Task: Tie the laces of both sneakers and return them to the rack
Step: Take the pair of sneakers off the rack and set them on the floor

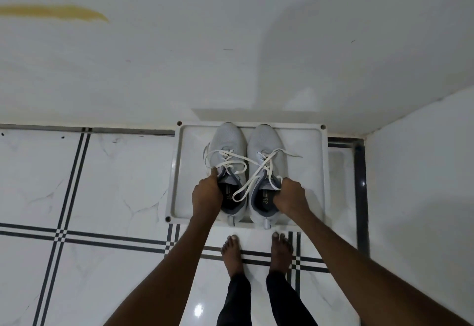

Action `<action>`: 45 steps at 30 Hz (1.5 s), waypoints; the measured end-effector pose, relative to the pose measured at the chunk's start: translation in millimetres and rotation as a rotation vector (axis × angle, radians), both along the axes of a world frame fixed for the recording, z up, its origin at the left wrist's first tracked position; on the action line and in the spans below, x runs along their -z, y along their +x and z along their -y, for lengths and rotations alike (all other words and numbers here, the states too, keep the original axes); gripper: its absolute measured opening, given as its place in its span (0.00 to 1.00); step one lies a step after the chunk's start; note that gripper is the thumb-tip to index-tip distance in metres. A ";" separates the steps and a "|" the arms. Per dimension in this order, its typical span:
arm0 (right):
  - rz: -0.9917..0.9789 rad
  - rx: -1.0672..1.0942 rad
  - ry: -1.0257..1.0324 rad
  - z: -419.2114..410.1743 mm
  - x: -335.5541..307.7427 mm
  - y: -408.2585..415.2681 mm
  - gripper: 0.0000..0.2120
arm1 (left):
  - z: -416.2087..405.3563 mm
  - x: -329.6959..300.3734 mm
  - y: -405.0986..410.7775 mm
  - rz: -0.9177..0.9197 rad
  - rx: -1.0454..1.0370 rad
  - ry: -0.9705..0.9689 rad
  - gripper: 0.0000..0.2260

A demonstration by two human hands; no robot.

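Observation:
Two light grey sneakers stand side by side, toes toward the wall, on a white rack shelf (305, 171). The left sneaker (230, 141) and the right sneaker (264, 143) both have loose white laces (246, 169) that trail across each other, untied. My left hand (207, 194) grips the outer collar of the left sneaker, fingers inside the opening. My right hand (289, 197) grips the outer collar of the right sneaker the same way.
The white rack tray sits against a white wall (230, 56) near a corner, with a second wall (423, 171) to the right. My bare feet (256, 251) stand on white floor tiles (102, 184) with black stripes just before the tray.

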State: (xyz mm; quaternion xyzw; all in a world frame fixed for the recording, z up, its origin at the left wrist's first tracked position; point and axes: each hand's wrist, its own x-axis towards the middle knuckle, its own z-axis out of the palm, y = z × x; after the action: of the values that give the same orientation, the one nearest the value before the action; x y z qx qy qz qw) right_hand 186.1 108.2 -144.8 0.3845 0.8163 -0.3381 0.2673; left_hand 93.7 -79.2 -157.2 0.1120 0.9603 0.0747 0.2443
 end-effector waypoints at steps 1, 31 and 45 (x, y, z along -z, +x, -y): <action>-0.003 0.002 -0.002 2.0 -4.0 3.7 0.10 | 3.2 -3.7 3.1 -0.010 -0.002 -0.001 0.25; -0.131 0.207 0.144 219.1 119.2 298.6 0.05 | 214.2 108.6 281.5 -0.070 -0.009 0.224 0.26; -0.139 0.234 0.209 213.2 393.8 296.6 0.08 | 214.7 385.4 284.7 -0.070 -0.015 0.167 0.24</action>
State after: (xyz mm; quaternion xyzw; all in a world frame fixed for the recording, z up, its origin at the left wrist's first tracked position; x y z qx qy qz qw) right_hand 482.7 -105.0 -538.6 0.4782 0.8132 -0.3060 0.1277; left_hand 378.4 -293.9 -542.6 0.1275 0.9594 0.1523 0.2001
